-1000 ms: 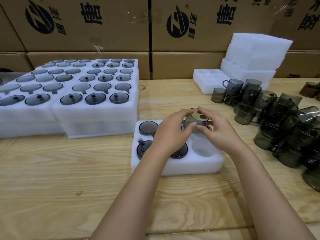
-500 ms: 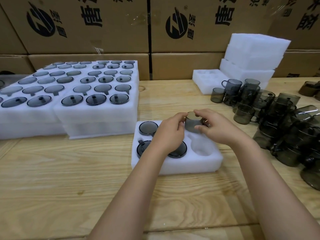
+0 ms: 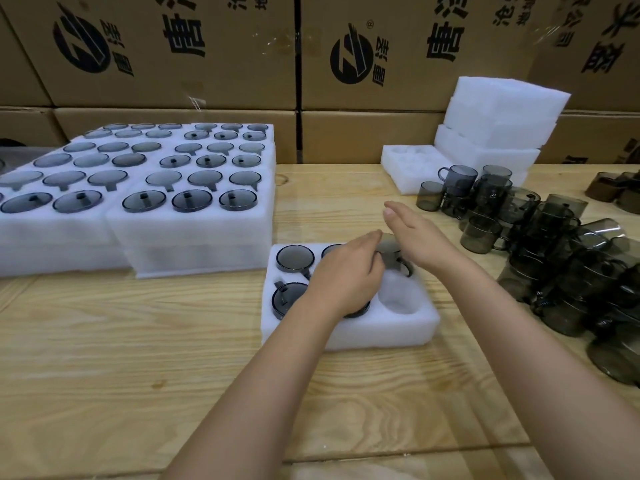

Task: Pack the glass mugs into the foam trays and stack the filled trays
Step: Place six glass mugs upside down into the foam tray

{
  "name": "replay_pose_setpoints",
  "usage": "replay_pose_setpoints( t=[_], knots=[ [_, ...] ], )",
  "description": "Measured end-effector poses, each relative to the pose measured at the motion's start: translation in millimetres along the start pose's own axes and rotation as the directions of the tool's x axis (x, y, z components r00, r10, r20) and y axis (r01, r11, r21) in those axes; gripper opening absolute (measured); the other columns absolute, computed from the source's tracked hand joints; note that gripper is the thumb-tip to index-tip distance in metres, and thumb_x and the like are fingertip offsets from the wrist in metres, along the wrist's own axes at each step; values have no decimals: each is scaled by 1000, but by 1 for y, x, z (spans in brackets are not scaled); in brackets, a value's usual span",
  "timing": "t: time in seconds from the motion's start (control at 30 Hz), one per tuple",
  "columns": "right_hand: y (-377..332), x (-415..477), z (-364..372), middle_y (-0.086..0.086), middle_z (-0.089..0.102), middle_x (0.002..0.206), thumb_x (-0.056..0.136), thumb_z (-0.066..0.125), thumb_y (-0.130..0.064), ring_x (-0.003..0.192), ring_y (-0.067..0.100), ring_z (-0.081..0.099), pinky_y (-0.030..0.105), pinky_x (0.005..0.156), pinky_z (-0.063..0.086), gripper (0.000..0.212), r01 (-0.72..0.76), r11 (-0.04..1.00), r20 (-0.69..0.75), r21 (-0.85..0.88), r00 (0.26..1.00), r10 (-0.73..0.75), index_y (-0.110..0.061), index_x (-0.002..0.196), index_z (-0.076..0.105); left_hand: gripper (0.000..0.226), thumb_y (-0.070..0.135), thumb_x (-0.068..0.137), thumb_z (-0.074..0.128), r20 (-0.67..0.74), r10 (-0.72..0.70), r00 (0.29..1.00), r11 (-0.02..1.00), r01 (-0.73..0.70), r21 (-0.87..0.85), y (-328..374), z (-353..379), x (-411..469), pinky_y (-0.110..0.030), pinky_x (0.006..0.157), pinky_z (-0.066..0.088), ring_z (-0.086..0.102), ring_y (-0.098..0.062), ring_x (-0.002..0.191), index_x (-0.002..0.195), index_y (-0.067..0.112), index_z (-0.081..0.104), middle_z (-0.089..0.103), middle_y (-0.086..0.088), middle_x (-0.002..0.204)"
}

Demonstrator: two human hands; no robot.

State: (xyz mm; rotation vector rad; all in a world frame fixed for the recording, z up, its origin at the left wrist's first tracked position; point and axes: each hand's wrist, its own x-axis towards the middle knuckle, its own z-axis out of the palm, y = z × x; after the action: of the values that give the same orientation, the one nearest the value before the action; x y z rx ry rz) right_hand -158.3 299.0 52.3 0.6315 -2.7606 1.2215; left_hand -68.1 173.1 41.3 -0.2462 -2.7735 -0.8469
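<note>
Your left hand (image 3: 349, 275) fingers (image 3: 375, 237) pinch the mug (image 3: 391, 252) over the tray (image 3: 398, 336); the right hand (image 3: 420, 237), open and empty, hovers above; the empty pocket (image 3: 398, 296) lies just nearside.

Counter (image 3: 104, 341): pale wood, visible grain and knots, smooth matt finish.
Foam tray (image 3: 398, 327): white foam, soft matt, finely textured.
Glass mugs (image 3: 554, 237): smoky grey glass, transparent, glossy.
Spare foam stack (image 3: 502, 112): same white matt foam.
Boxes (image 3: 207, 64): brown cardboard, matt, black print, glossy clear tape.
</note>
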Motion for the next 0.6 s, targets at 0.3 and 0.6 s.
replay_pose_setpoints(
  t=[0.3, 0.6],
  knots=[
    [22, 14, 33, -1, 13, 158, 99, 7, -46, 146, 20, 1, 50, 116, 1, 54, -108, 929, 181, -353, 967, 181, -32, 147, 27, 57, 27, 97, 28, 186, -18, 982, 959, -36, 280, -6, 10, 7, -36, 119, 7, 17, -14, 145, 150, 7, 20, 21, -6, 158],
    [30, 11, 3, 14, 45, 131, 97, 38, -35, 114, 35, 50, 39, 87, 39, 38, -272, 932, -354, -238, 918, 178, -12, 124, 50, 60, 35, 100, 21, 164, -43, 986, 966, 0, 257, -8, 15, 1, -34, 119, 0, 3, -10, 147, 153, 10, 9, 7, -1, 161]
  ],
)
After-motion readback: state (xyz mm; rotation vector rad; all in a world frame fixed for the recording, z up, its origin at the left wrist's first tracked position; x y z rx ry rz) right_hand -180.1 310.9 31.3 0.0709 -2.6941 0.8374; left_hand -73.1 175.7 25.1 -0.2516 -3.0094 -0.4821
